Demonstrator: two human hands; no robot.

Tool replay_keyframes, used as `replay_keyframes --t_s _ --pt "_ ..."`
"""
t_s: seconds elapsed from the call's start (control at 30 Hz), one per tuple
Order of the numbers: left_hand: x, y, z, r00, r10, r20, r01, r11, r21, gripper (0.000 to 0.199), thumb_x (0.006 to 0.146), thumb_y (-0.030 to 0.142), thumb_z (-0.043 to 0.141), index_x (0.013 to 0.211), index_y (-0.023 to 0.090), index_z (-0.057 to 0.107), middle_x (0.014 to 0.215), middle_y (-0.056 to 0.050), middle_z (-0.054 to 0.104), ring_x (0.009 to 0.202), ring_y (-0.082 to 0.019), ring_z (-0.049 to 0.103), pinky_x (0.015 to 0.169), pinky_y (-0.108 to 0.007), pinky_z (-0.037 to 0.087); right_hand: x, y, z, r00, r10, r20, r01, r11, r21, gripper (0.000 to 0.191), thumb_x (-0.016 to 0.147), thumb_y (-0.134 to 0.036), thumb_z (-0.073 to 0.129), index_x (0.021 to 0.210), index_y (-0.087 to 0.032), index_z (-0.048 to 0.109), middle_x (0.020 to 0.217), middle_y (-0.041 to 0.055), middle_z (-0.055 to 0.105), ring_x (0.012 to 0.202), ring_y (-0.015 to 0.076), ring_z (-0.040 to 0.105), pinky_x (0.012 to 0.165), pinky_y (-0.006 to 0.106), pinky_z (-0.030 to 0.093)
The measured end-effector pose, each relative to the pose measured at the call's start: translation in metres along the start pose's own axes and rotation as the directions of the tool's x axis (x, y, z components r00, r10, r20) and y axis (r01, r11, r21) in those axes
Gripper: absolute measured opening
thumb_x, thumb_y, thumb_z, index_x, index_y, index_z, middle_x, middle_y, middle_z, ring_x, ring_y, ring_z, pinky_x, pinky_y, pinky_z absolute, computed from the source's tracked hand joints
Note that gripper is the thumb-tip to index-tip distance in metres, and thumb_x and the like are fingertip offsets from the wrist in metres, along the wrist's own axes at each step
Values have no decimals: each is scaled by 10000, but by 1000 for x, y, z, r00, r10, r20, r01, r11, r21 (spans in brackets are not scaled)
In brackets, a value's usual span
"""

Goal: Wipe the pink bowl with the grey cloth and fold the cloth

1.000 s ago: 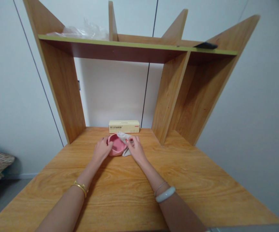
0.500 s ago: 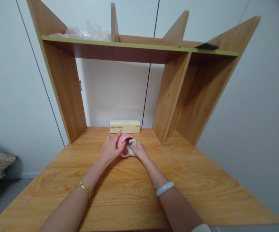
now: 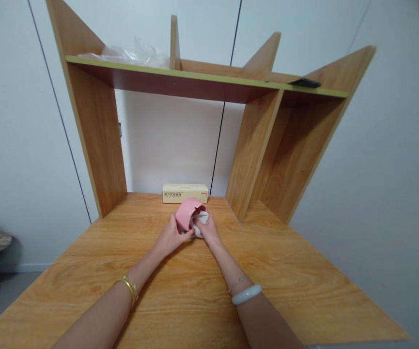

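Note:
A pink hollow container, like a small pot or bowl (image 3: 186,212), is tilted above the wooden desk with its opening toward the right. My left hand (image 3: 172,236) grips its lower left side, thumb stretched along the bottom rim. Bunched in my right hand (image 3: 209,230) is a white cloth (image 3: 202,217), pressed into the container's opening. The right fingertips are partly hidden by the cloth and the rim. Whether the container touches the desk I cannot tell.
Behind the container a long cream box (image 3: 171,194) with printed lettering lies against the wall. A wooden shelf unit (image 3: 260,155) frames the desk (image 3: 194,295). On its upper shelf are a clear plastic bag (image 3: 132,54) and a flat black object (image 3: 305,83).
The pink container has been turned, so more of its outer side shows. My left hand has shifted from its upper face to its lower left side. The view has moved slightly.

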State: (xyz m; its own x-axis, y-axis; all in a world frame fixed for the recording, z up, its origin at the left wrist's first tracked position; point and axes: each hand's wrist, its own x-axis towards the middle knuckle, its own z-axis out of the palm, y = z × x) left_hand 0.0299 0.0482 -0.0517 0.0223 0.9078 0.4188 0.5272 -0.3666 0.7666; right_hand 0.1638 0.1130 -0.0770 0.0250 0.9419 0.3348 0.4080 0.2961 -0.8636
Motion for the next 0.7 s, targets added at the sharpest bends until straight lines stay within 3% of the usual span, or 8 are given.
replay_keyframes --t_s 0.13,0.27,0.4,0.57,0.7 --pt "1 2 -1 997 -54 -56 57 997 54 541 637 424 632 1015 130 380 951 -127 603 908 -242 575 723 -341 460 -4 -4 -4 988 44 -150 -61 993 -104 617 671 -320 563 1219 -168 324 1064 114 582 912 199 579 734 289 447" --pt "1 2 -1 995 -81 -63 86 994 71 537 619 446 640 997 141 408 964 -128 604 860 -233 586 670 -317 464 -7 -13 -15 986 48 -160 -88 962 -257 626 723 -354 521 1276 -169 293 876 92 629 778 225 602 632 291 432" --pt "-1 3 -4 999 -40 -6 40 980 193 475 635 398 623 993 146 440 897 -110 624 776 -219 595 618 -300 456 -9 -21 -26 987 -15 -157 -34 952 -306 611 774 -355 471 1323 -213 244 799 62 636 746 222 606 611 278 409" --pt "-3 9 -14 998 42 54 -54 972 230 496 641 361 616 1058 143 459 944 -103 622 817 -218 592 662 -296 461 -11 -19 -27 996 16 -92 -45 944 -327 698 723 -401 546 1327 -196 261 918 95 638 840 243 601 662 294 416" --pt "-4 12 -20 986 94 140 -125 966 228 591 660 431 600 1156 156 434 1046 -115 596 888 -244 577 725 -322 452 -8 -10 -25 997 62 -40 -69 971 -228 614 714 -335 551 1280 -202 354 1033 93 620 921 219 586 746 292 425"
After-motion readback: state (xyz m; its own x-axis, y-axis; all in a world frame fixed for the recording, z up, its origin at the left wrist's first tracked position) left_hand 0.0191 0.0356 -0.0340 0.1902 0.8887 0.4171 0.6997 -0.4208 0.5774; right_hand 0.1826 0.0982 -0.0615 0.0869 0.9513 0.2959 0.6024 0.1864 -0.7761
